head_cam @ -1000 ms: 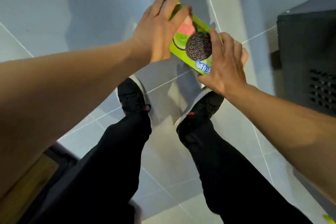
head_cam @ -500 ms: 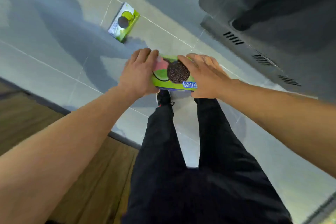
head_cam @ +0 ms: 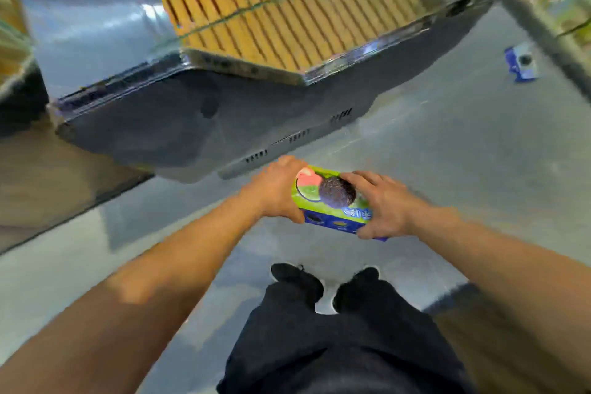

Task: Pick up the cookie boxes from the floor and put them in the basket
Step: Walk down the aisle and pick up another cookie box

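Item one, bottom centre: we are standing in dark trousers [head_cam: 345, 339] and black shoes [head_cam: 297, 278]. Item two, mid-frame: we are holding a green cookie box [head_cam: 332, 201] above the floor [head_cam: 479, 169], left hand [head_cam: 275, 192] and right hand [head_cam: 387, 205] gripping opposite ends, fingers curled over its edges. Item three, upper right: a blue cookie box [head_cam: 521, 64] is lying on the floor. Item four, upper centre: a dark cabinet [head_cam: 192, 125]. No basket is showing; the frame is blurring, so we are risking a dropped box.
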